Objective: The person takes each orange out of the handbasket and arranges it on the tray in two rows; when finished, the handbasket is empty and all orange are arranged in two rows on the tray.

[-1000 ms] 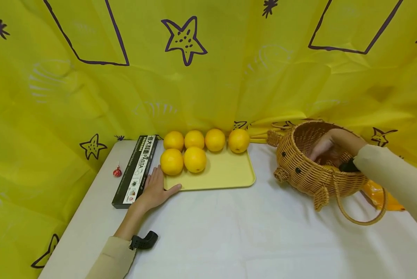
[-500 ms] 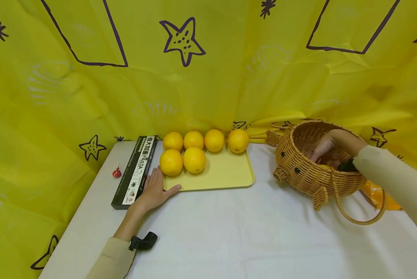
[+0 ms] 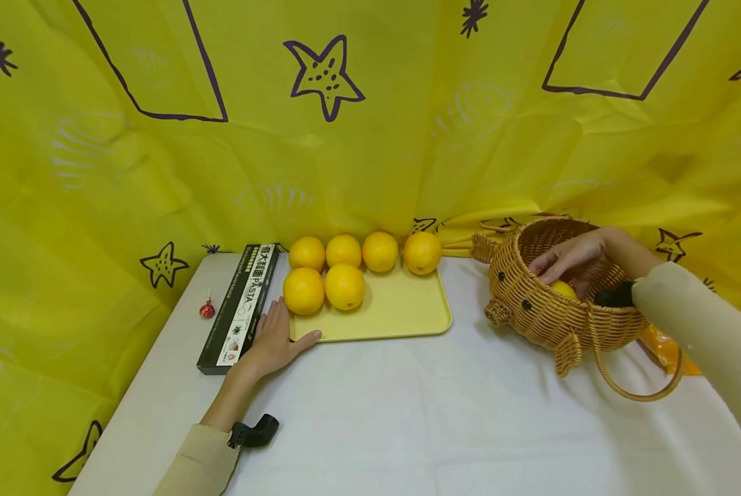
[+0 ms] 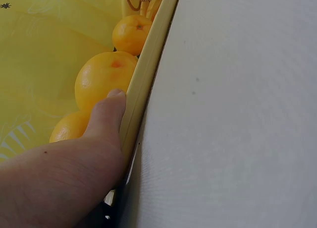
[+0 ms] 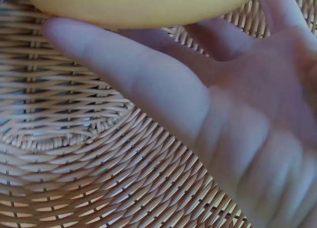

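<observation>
In the head view my left hand [image 3: 274,341] rests at the front left corner of a pale yellow tray [image 3: 404,308], fingers straight along its side and thumb at its front edge. Several oranges [image 3: 345,286] sit on the tray in two rows, one nearest that hand's fingertips. My right hand [image 3: 573,255] is inside a pig-shaped wicker basket [image 3: 547,313], its fingers and thumb around an orange [image 3: 564,288]. The right wrist view shows the thumb against that orange [image 5: 143,7], with woven wicker below. The orange's far side is hidden.
A black and white pasta box [image 3: 240,303] lies left of the tray, close to the left hand. Further left is a red lollipop [image 3: 206,310]. An orange packet [image 3: 671,348] lies partly behind the basket. A yellow patterned cloth [image 3: 370,138] hangs at the back.
My right hand has risen inside the basket, bringing an orange up near the rim, where more of it shows. The left hand stays in place at the tray.
</observation>
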A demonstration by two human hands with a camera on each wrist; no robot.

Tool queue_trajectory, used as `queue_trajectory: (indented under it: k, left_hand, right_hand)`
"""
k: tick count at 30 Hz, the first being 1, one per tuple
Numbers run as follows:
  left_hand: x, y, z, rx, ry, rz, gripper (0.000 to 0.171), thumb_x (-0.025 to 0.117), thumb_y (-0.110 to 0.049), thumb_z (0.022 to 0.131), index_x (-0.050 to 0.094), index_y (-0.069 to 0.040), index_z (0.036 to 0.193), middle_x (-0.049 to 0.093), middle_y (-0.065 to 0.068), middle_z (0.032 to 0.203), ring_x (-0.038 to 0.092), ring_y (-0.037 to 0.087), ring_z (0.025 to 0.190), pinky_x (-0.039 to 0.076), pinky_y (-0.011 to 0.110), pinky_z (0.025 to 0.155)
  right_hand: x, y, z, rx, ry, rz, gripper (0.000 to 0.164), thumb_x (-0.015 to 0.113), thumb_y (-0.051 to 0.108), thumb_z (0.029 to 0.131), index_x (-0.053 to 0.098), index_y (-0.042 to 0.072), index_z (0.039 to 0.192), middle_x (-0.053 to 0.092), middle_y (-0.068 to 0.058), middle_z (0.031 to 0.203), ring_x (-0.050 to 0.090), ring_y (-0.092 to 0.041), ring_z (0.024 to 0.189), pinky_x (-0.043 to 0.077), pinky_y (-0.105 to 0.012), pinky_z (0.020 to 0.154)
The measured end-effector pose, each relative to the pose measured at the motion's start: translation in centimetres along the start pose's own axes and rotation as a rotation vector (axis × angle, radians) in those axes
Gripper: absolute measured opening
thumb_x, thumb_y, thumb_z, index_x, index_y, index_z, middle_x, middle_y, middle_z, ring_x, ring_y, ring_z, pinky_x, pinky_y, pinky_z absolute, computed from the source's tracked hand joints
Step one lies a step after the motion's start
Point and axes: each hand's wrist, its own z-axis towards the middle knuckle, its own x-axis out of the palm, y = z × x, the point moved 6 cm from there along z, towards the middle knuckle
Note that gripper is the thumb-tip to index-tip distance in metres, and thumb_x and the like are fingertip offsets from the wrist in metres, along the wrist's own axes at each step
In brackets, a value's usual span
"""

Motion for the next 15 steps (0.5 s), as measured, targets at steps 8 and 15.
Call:
queue_trajectory:
  k: [8, 15]
  left_hand:
    - [-0.1, 0.0, 0.0, 0.004, -0.005, -0.004, 0.109, 0.054, -0.058, 0.091, -0.012, 0.004, 0.152, -0.008, 0.027, 0.161, -0.006, 0.042, 0.15, -0.004, 0.06, 0.121]
    - [-0.1, 0.0, 0.0, 0.002, -0.005, -0.004, 0.109, 0.054, -0.057, 0.091, -0.013, 0.003, 0.152, -0.008, 0.026, 0.161, -0.006, 0.041, 0.15, -0.004, 0.059, 0.121]
  right_hand:
    - [-0.9, 0.2, -0.6, -0.034, -0.127, -0.097, 0.031, 0.039, 0.014, 0.104, 0.049, 0.027, 0.131, 0.059, -0.006, 0.13, 0.065, -0.024, 0.109, 0.058, -0.038, 0.086]
    - [-1.0, 1.2, -1.7, -0.23, -0.121, -0.11, 0.035, 0.033, 0.009, 0.105, 0.049, 0.028, 0.13, 0.052, -0.004, 0.127, 0.062, -0.024, 0.108, 0.056, -0.048, 0.09]
